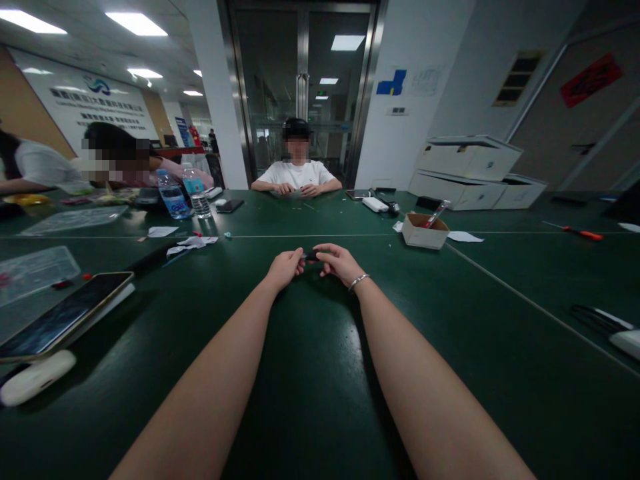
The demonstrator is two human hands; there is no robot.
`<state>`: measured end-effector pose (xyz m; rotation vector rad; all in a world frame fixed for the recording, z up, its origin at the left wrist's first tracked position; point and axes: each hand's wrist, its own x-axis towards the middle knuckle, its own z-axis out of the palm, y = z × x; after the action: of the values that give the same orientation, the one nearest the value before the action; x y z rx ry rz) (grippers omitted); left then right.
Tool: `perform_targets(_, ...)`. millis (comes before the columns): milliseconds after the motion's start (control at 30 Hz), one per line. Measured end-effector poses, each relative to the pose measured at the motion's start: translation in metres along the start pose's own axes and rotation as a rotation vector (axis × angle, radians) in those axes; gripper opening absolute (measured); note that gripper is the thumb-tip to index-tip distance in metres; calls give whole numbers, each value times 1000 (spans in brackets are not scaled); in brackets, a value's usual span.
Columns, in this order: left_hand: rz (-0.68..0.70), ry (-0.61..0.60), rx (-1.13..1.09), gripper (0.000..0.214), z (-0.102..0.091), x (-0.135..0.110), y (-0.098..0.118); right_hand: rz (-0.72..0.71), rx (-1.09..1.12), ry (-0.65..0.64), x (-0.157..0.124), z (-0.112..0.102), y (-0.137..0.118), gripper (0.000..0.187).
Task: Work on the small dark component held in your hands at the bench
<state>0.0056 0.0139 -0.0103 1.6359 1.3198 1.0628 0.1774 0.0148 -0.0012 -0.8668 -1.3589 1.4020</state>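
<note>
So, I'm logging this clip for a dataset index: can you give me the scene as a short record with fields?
surface: dark green table
left hand: fingers pinch one end of a small dark part
right hand: fingers pinch its other end; bracelet on wrist
near left: phone lying flat
right, farther back: open cardboard box
across table: person in white shirt, hands on table

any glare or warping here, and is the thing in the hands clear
Head view: ceiling lights glare on the green table near the camera; the wide lens bends the edges; the small dark object pinched by left hand and right hand is too dim to identify.
</note>
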Motion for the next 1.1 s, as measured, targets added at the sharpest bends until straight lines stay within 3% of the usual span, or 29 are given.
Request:
perform_targets(533,180,47,219,33,-3,-11,2,45,-3,40,-2,2,-4,18)
perform_targets(733,188,54,119,21,-3,-11,3,48,4,58,-1,2,-3,15)
perform_targets(1100,140,18,-121,30,-5,-11,6,67,4,73,0,2,-3,11)
